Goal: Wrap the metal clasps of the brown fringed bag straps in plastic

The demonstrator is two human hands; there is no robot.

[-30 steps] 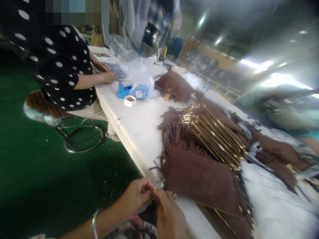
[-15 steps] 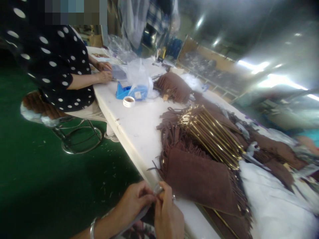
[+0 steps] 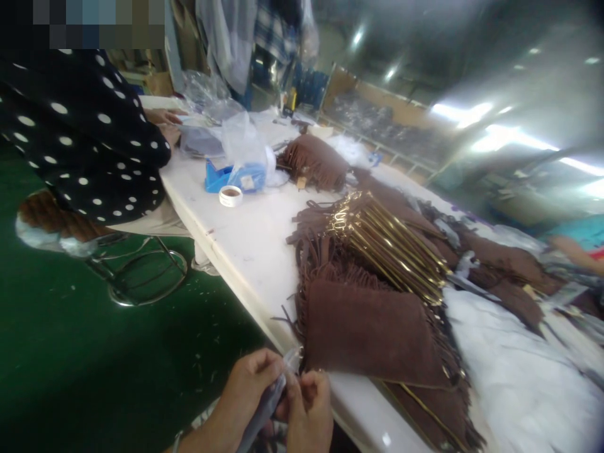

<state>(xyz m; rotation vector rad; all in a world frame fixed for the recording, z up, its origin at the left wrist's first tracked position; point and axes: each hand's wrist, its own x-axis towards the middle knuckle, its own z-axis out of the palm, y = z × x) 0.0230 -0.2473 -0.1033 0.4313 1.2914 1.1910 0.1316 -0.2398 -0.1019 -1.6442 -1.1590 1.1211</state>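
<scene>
At the near table edge, my left hand (image 3: 255,384), a bracelet at its wrist, pinches a greyish strip (image 3: 264,409) with clear plastic at its upper end. My right hand (image 3: 309,402) is close beside it, fingers curled and pinching at the same strip's end. What lies between the right fingertips is partly hidden. Just beyond my hands lies a brown suede-like fringed piece (image 3: 363,333), flat on others like it. Across the pile runs a bundle of gold-coloured metal strands (image 3: 396,245) with hooks at one end.
A white table (image 3: 264,251) runs away from me. On it are a blue tape dispenser (image 3: 217,176), a white tape roll (image 3: 231,195), a plastic bag (image 3: 243,141) and white padding (image 3: 509,365). A person in a dotted top (image 3: 94,132) works at the left by a stool (image 3: 61,226).
My view has shifted slightly, so the table things sit further left. My hands have moved a little apart, showing more of the grey strip. The other person leans further left.
</scene>
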